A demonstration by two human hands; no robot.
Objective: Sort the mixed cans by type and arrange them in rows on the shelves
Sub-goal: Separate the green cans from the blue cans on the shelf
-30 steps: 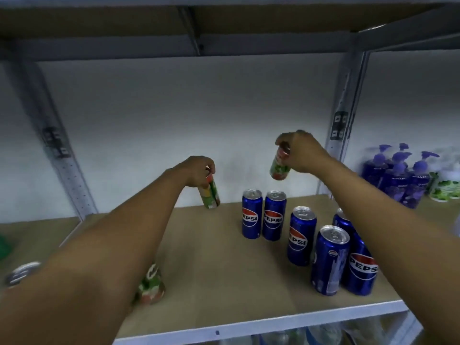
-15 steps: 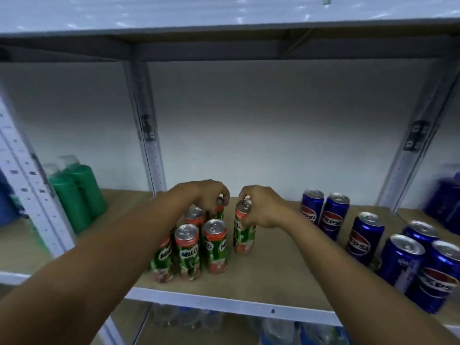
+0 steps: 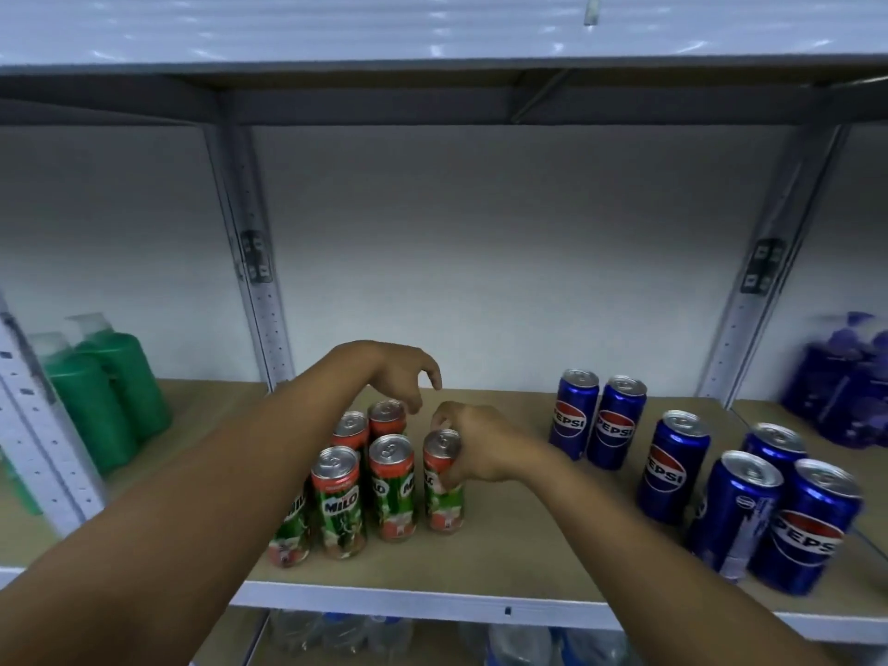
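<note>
Several green-and-red Milo cans (image 3: 340, 502) stand grouped on the wooden shelf (image 3: 519, 564), left of centre. My right hand (image 3: 473, 447) grips the rightmost Milo can (image 3: 442, 492) near its top; the can stands upright on the shelf. My left hand (image 3: 401, 374) hovers just above the back Milo can (image 3: 387, 415), fingers spread and holding nothing. Several blue Pepsi cans (image 3: 675, 466) stand loosely on the right half of the shelf, two (image 3: 596, 420) at the back and the others nearer the front edge.
Green bottles (image 3: 103, 386) stand at the far left beyond a grey upright post (image 3: 254, 281). Purple pump bottles (image 3: 845, 382) sit at the far right past another post (image 3: 764, 281). A shelf hangs close overhead. Plastic bottles show on the shelf below.
Both hands carried Milo cans left from the Pepsi cans and set them down with the Milo group. My left hand has let go and lifted; my right hand still holds its can.
</note>
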